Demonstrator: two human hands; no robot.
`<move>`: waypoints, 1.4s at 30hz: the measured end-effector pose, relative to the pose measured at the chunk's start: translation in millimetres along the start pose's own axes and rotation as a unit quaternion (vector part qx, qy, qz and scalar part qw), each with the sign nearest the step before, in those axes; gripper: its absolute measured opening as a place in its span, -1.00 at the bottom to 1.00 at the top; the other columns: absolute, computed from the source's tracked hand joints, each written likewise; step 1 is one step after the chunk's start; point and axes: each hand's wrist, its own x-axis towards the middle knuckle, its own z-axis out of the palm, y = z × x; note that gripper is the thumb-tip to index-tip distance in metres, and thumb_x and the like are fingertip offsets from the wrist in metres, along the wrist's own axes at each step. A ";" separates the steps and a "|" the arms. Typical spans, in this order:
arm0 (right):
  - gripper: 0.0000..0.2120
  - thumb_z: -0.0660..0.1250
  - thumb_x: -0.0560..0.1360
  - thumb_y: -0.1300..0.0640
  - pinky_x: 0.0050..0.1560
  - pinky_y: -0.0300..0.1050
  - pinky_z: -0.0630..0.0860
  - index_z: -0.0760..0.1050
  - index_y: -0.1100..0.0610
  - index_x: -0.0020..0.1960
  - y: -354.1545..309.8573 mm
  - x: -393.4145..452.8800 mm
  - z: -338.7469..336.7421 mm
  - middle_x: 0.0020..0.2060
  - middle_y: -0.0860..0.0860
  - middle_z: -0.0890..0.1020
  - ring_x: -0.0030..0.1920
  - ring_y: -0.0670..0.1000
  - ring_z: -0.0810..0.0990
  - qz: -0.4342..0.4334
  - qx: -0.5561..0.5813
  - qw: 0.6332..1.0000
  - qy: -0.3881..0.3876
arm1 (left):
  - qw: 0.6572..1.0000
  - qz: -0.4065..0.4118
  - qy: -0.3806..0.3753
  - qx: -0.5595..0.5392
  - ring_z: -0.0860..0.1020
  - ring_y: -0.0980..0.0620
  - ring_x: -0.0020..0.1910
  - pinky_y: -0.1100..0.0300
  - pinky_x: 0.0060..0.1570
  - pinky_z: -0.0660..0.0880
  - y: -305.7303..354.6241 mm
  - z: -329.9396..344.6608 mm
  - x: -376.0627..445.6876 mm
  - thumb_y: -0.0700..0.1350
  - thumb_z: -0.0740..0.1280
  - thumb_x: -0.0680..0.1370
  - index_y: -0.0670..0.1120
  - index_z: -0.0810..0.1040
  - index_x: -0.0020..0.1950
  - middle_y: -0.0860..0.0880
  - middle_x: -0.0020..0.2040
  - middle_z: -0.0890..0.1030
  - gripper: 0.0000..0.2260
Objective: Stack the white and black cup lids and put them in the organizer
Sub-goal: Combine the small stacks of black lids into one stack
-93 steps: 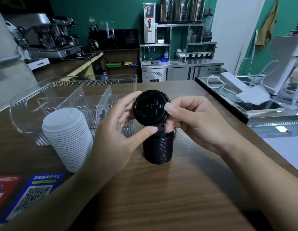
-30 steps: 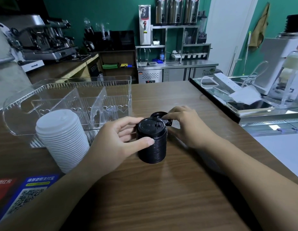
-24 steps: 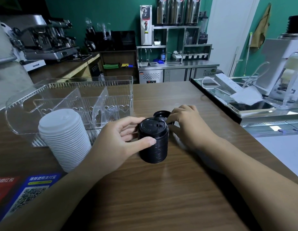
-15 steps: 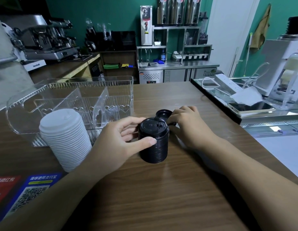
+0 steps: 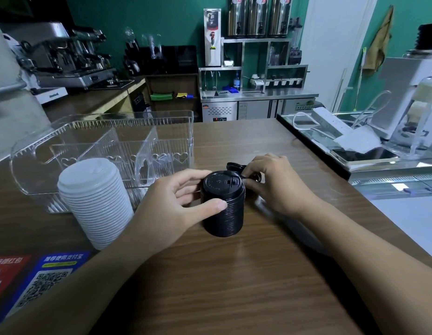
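Note:
A stack of black cup lids [image 5: 223, 206] stands upright on the wooden counter. My left hand [image 5: 176, 206] grips its left side, thumb in front and fingers near the top rim. Just behind the stack lies a loose black lid [image 5: 235, 166], and my right hand [image 5: 273, 182] pinches its near edge with curled fingertips. A tall stack of white lids [image 5: 96, 201] stands to the left. Behind it sits the clear plastic organizer [image 5: 161, 131] with dividers, holding no lids that I can see.
Payment stickers with QR codes [image 5: 41, 279] lie at the counter's near left. A raised glass ledge [image 5: 355, 151] with a phone, power strip and cable runs along the right. An espresso machine [image 5: 65, 61] and steel shelves stand far behind.
Three seconds ago both hands held a black lid above the stack; it now sits on top. Over the last second my right hand has stayed on the loose lid behind, barely shifting.

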 end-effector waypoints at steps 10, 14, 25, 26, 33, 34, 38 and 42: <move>-0.82 0.61 0.58 0.13 -0.05 -0.15 0.57 0.73 0.21 -0.13 -36.8 3.1 -39.7 -0.24 0.14 0.74 -0.20 -0.03 0.61 0.119 0.371 0.917 0.083 | 1.000 0.016 0.004 0.017 0.65 0.25 0.45 0.01 0.54 0.58 4.9 -1.3 -1.9 0.18 0.70 0.44 0.09 0.62 0.59 0.24 0.43 0.71 -0.27; -0.72 0.61 0.52 0.12 0.07 -0.04 0.63 0.67 0.36 -0.06 -49.9 2.0 -44.0 -0.25 0.21 0.72 -0.23 0.05 0.68 0.116 0.510 0.851 0.036 | 0.997 0.047 0.047 -0.027 0.63 0.17 0.52 0.00 0.56 0.56 7.3 -0.9 -2.1 0.08 0.71 0.51 0.05 0.52 0.67 0.18 0.53 0.65 -0.24; -0.81 0.62 0.47 0.18 -0.13 -0.16 0.55 0.72 0.26 0.00 -66.7 -5.6 -45.8 -0.18 0.24 0.73 -0.20 0.05 0.65 0.037 0.515 0.854 -0.060 | 0.988 0.124 0.083 -0.042 0.72 -0.06 0.41 -0.14 0.50 0.60 8.7 2.1 -0.8 -0.21 0.70 0.47 -0.01 0.52 0.66 0.05 0.39 0.76 -0.22; -0.74 0.65 0.46 0.18 -0.09 -0.10 0.55 0.72 0.25 0.08 -66.9 -5.1 -46.3 -0.10 0.34 0.71 -0.15 0.08 0.63 0.033 0.496 0.866 -0.051 | 0.986 0.130 0.091 -0.041 0.73 -0.09 0.38 -0.13 0.48 0.62 8.5 1.4 -0.2 -0.22 0.70 0.47 -0.02 0.54 0.64 0.02 0.35 0.77 -0.24; -0.24 0.69 0.44 0.20 0.50 0.34 0.52 0.51 0.16 0.58 -62.3 -3.4 -47.1 0.42 0.04 0.70 0.50 0.08 0.62 -0.021 0.381 0.924 -0.010 | 0.984 0.143 0.100 -0.025 0.72 -0.10 0.40 -0.10 0.45 0.63 3.7 0.6 1.8 -0.17 0.68 0.50 -0.07 0.56 0.63 -0.05 0.40 0.74 -0.30; -0.23 0.70 0.44 0.20 0.53 0.32 0.50 0.51 0.17 0.59 -62.6 -4.1 -47.4 0.44 0.04 0.69 0.52 0.07 0.60 -0.028 0.371 0.928 -0.016 | 0.985 0.137 0.101 -0.026 0.71 -0.05 0.43 -0.09 0.47 0.63 3.7 0.9 1.2 -0.15 0.67 0.51 -0.08 0.55 0.64 -0.01 0.42 0.74 -0.30; -0.31 0.70 0.44 0.24 0.59 0.19 0.48 0.58 0.20 0.52 -61.9 -5.7 -44.6 0.42 0.02 0.70 0.49 0.03 0.64 -0.035 0.355 0.934 -0.031 | 0.986 0.129 0.099 -0.024 0.70 0.02 0.45 -0.07 0.48 0.62 5.0 0.6 0.3 -0.11 0.63 0.55 -0.07 0.60 0.59 0.09 0.41 0.75 -0.40; -0.38 0.70 0.44 0.23 0.57 0.16 0.51 0.63 0.21 0.46 -60.3 -5.3 -43.9 0.38 0.03 0.73 0.44 0.04 0.68 -0.027 0.369 0.929 -0.027 | 0.989 0.119 0.089 -0.009 0.71 0.01 0.43 -0.09 0.49 0.61 3.4 0.0 0.8 -0.14 0.64 0.57 -0.02 0.65 0.52 0.12 0.37 0.76 -0.48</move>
